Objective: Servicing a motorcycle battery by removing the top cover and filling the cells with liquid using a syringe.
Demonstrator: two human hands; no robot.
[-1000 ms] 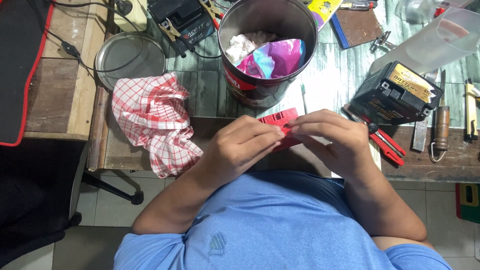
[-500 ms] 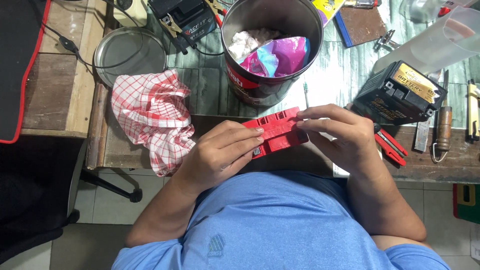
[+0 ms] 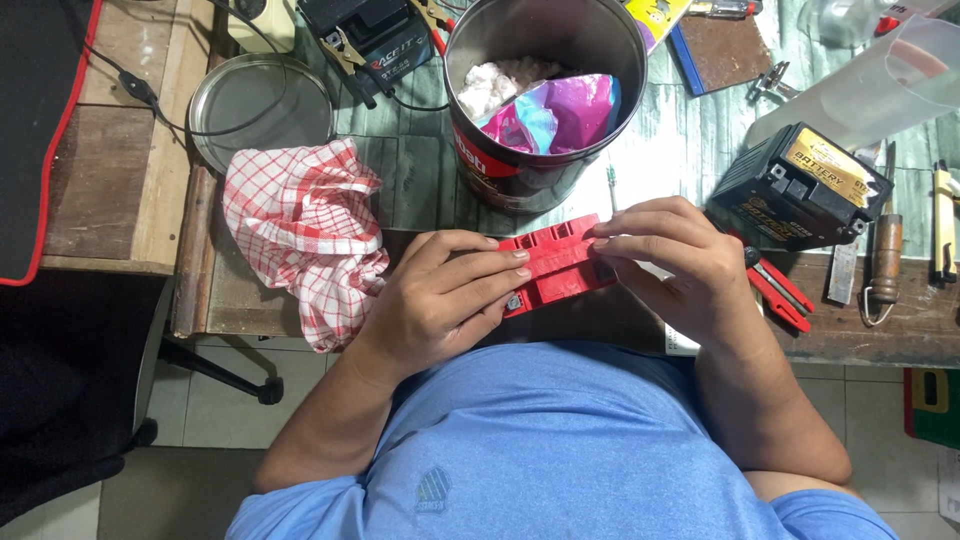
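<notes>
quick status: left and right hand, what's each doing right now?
Left hand: closed on the left end of the red plastic part, fingers across its top.
Right hand: closed on the part's right end.

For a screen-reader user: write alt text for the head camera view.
Seen from above, a person in a blue shirt holds a red plastic block between the left hand and right hand at a cluttered workbench. A metal can of wrappers stands behind it, a red checked cloth to the left, a small black battery to the right.
</notes>
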